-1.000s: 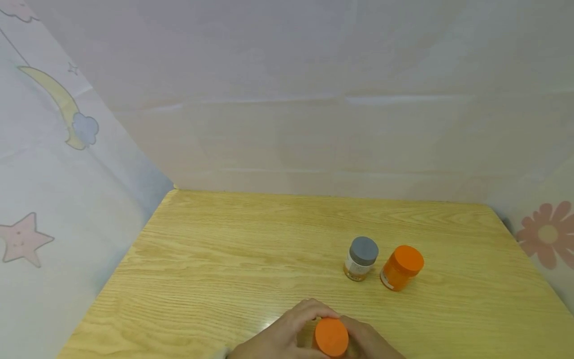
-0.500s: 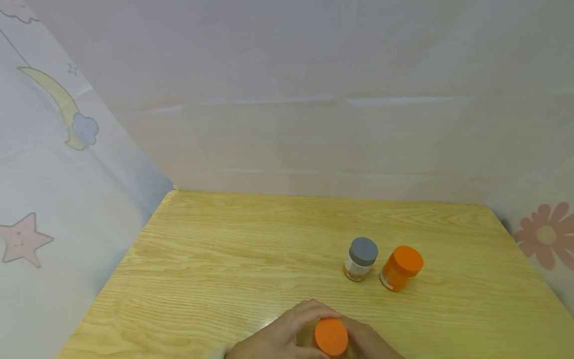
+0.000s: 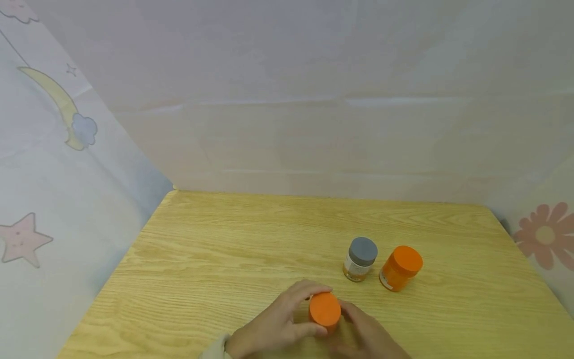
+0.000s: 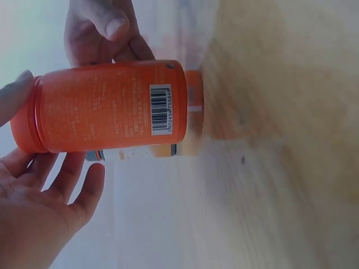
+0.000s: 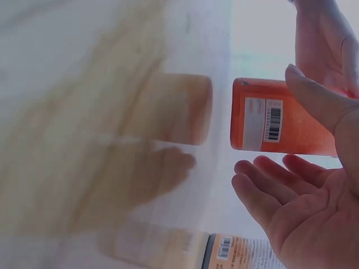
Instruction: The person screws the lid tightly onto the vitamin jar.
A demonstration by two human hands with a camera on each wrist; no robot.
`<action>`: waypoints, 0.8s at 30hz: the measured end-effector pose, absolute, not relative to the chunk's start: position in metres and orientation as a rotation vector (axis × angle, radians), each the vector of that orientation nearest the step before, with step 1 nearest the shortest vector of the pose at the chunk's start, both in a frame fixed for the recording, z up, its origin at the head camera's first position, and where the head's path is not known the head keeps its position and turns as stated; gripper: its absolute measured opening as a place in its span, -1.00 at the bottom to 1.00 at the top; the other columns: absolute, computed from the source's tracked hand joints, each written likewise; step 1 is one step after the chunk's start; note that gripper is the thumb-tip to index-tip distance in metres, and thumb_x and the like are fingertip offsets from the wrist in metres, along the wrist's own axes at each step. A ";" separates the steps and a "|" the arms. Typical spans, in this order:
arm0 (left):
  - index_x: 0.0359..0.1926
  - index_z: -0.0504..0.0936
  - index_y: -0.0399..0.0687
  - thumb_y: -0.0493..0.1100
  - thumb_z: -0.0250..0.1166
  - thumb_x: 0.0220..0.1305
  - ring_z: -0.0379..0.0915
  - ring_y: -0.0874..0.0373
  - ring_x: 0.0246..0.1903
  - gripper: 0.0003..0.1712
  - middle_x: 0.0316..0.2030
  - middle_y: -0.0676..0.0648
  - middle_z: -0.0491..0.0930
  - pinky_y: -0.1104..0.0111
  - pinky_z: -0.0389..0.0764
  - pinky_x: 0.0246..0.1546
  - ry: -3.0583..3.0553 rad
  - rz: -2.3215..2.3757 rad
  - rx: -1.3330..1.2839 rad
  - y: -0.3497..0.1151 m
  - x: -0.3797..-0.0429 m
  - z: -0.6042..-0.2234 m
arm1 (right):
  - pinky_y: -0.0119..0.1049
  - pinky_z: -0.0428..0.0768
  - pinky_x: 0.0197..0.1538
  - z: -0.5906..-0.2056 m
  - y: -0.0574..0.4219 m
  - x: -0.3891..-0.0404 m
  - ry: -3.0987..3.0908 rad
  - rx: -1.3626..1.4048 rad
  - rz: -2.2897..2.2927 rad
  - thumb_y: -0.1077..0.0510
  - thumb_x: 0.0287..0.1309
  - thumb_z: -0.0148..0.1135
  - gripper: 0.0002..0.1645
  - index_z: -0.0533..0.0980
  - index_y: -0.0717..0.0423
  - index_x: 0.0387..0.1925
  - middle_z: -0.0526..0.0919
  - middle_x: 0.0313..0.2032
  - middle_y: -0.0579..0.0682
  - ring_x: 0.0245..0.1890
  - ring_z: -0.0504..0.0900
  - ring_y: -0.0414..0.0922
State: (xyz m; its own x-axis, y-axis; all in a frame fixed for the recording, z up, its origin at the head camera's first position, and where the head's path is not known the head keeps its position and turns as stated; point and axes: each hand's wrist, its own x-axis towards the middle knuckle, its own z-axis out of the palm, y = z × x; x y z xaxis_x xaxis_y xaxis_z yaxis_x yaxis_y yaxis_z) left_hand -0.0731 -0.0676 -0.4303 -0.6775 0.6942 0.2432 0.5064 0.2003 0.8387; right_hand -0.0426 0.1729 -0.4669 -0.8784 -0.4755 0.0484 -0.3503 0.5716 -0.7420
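An orange bottle (image 3: 325, 310) with an orange lid stands upright between both hands near the table's front. My left hand (image 3: 280, 321) grips it at the lid, thumb on the near side and fingers curving round the far side. Its barcode label faces the left wrist camera. My right hand (image 3: 365, 331) is at the bottle's right, slightly blurred. In the right wrist view its fingers (image 5: 263, 188) are spread apart from the bottle, and its thumb overlaps the bottle's side. There a gap separates the bottle's base from its reflection on the table.
A grey-lidded jar (image 3: 360, 259) and a second orange jar (image 3: 401, 268) stand side by side behind the hands, to the right, on the wooden table (image 3: 215, 249). Pale printed cloth (image 3: 287, 139) hangs along the back and both sides.
Both hands and the orange bottle have moved forward and slightly left over the last half second. The two jars behind stay where they were.
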 end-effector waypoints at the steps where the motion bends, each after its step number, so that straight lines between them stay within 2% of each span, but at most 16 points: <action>1: 0.41 0.29 0.18 -0.02 0.34 0.28 0.37 0.23 0.24 -0.28 0.28 0.08 0.43 0.27 0.45 0.29 2.299 1.473 1.144 -0.067 -0.076 -0.430 | -0.08 0.58 0.18 -0.466 0.174 -0.043 2.655 -0.684 -1.172 -0.29 0.09 0.37 -0.07 0.31 0.08 0.36 0.55 0.26 0.02 0.21 0.56 -0.04; 6: 0.41 0.29 0.23 0.03 0.33 0.28 0.38 0.26 0.22 -0.28 0.29 0.12 0.42 0.28 0.45 0.30 2.344 1.476 1.003 -0.066 -0.091 -0.430 | 0.09 0.56 0.16 -0.460 0.178 -0.048 2.618 -0.602 -1.135 -0.31 0.10 0.35 -0.01 0.26 0.14 0.39 0.49 0.31 0.13 0.21 0.54 0.16; 11: 0.42 0.29 0.17 0.02 0.31 0.30 0.40 0.23 0.20 -0.29 0.29 0.09 0.42 0.28 0.47 0.27 2.393 1.488 0.947 -0.065 -0.104 -0.428 | 0.07 0.57 0.15 -0.458 0.180 -0.050 2.635 -0.584 -1.136 -0.29 0.11 0.35 -0.05 0.29 0.11 0.38 0.48 0.32 0.09 0.20 0.55 0.15; 17: 0.44 0.28 0.05 -0.03 0.31 0.31 0.39 0.20 0.21 -0.28 0.27 0.07 0.44 0.26 0.47 0.27 2.420 1.520 0.873 -0.064 -0.113 -0.428 | 0.25 0.46 0.19 -0.451 0.184 -0.053 2.567 -0.451 -1.156 -0.26 0.10 0.36 -0.08 0.31 0.07 0.37 0.44 0.34 0.14 0.27 0.47 0.22; 24: 0.45 0.27 -0.01 -0.07 0.31 0.32 0.37 0.18 0.24 -0.27 0.29 0.04 0.43 0.23 0.46 0.26 2.438 1.524 0.816 -0.066 -0.117 -0.431 | 0.18 0.50 0.19 -0.445 0.188 -0.053 2.662 -0.458 -1.121 -0.28 0.12 0.34 -0.12 0.34 0.02 0.36 0.47 0.33 0.08 0.27 0.49 0.16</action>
